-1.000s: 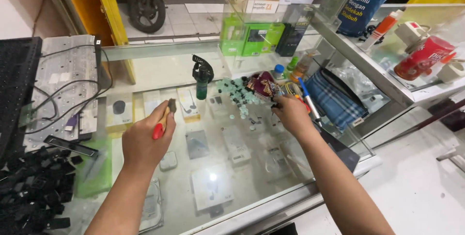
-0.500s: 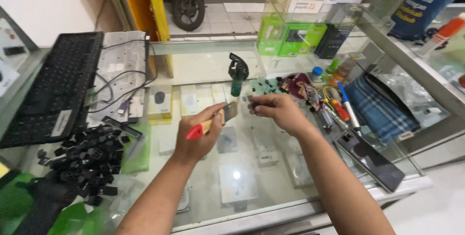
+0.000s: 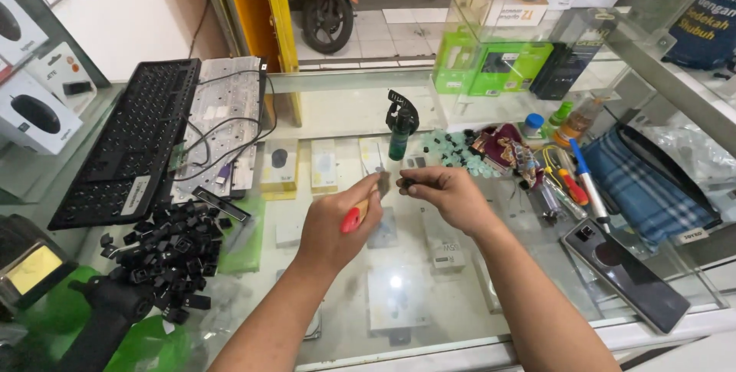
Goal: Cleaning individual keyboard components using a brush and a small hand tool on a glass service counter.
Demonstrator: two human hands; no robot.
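1. Left hand [image 3: 331, 228]: fingers curled and pressed around a red-handled screwdriver [image 3: 354, 217], its tip raised toward the opposite fingertips.
2. Right hand [image 3: 448, 195]: thumb and forefinger pinch a small dark part [image 3: 404, 182], likely a keycap; held in the air just beside the screwdriver tip, above the glass counter [image 3: 429, 318].
3. Handling, judged: the part looks light, rigid and easy to drop; best gripped by its side walls.
4. Just beyond the fingertips: a dark green spray bottle [image 3: 399, 128], upright.
5. Right of the fingers: pale green keycaps [image 3: 458, 156], pens and small tools [image 3: 571, 180], a smartphone [image 3: 625, 272].
6. Left of the fingers: a pile of black keycaps [image 3: 170, 253], a stripped keyboard plate [image 3: 222, 123], a black keyboard [image 3: 126, 142].
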